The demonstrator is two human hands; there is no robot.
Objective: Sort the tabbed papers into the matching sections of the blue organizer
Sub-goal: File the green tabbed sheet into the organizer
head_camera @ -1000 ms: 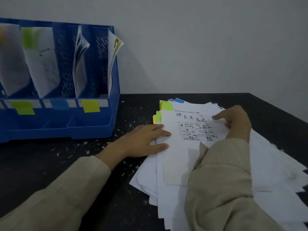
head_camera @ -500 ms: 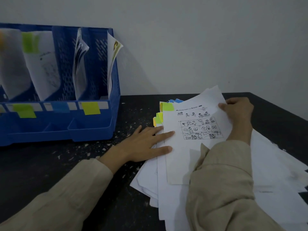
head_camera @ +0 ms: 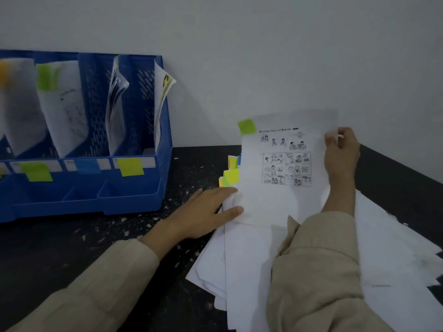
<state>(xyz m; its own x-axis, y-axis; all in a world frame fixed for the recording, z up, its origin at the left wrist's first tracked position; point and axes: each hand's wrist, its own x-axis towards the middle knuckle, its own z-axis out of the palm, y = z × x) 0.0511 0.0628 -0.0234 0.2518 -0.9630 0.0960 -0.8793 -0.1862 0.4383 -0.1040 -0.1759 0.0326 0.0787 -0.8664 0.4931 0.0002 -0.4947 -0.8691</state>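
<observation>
A sheet [head_camera: 282, 168] with a green tab [head_camera: 246, 126] has been lifted clear of the pile [head_camera: 395, 248] since a moment ago; its top right edge is pinched by the right hand [head_camera: 341, 149]. The left hand [head_camera: 206, 212] is spread flat on the pile's near-left edge, fingers straight. The sheet is judged bound for the green-labelled section [head_camera: 36, 171] of the blue organizer [head_camera: 134, 202], well to the left of both hands. Open desk [head_camera: 72, 248] lies between; the 4 slot walls must be cleared.
</observation>
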